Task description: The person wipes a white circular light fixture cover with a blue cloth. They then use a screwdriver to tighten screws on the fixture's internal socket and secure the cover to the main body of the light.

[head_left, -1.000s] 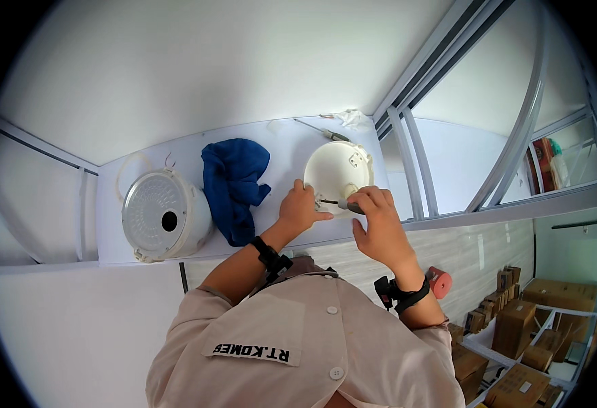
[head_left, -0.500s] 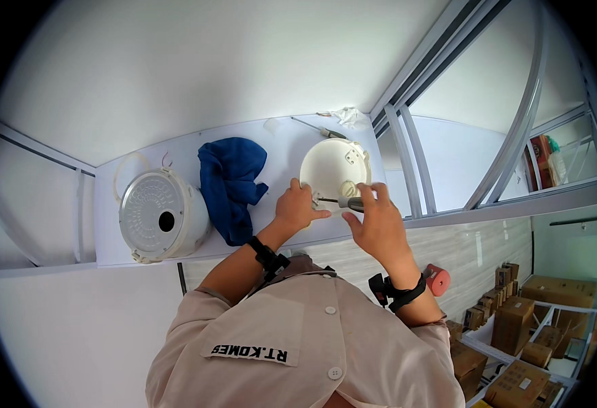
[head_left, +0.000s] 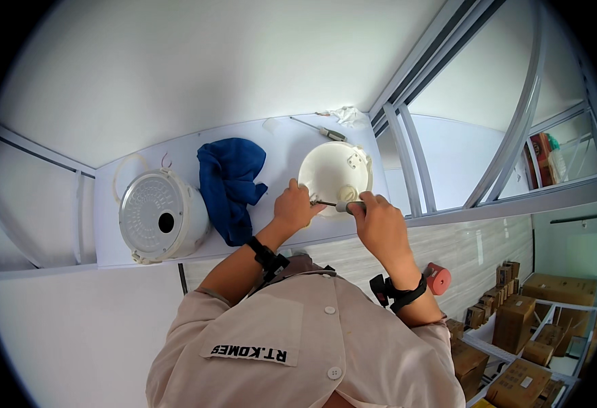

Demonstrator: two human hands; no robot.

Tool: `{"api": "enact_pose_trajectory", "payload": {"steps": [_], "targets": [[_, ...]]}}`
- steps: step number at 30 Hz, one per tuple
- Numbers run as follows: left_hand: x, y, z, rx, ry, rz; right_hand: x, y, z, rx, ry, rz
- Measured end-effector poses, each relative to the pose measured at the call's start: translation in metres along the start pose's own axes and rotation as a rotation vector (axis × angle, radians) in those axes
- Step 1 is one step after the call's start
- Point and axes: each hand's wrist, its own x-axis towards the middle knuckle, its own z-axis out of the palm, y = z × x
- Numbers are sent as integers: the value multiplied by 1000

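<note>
A round white plastic lid [head_left: 320, 168] lies on the right part of the white table, with a round knob-like part and a small bracket on its inner face. My left hand [head_left: 294, 207] is closed on the lid's near left edge. In my closed right hand [head_left: 384, 230] is a screwdriver [head_left: 343, 206] with a grey handle. Its shaft points left across the lid, and the tip meets a small fitting beside my left fingers. Those fingers partly hide the tip and the fitting.
A white rice cooker body [head_left: 196, 214] with a perforated metal plate lies at the left. Beside it is a crumpled blue cloth [head_left: 232, 180]. Another screwdriver [head_left: 331, 134] and a white rag [head_left: 347, 116] lie beyond the lid. A metal frame [head_left: 417, 163] borders the table's right end.
My right hand's fingers have closed further round the screwdriver handle and the wrist has turned. The lid has shifted slightly. My left hand has stayed almost in place.
</note>
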Motion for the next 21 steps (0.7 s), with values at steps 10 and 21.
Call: {"api": "enact_pose_trajectory", "payload": {"steps": [10, 21], "targets": [[-7, 7, 1, -6, 104, 24, -7, 15, 13, 77, 237, -207], [-6, -7, 11, -37, 484, 338, -5, 31, 26, 234, 314, -316]]}}
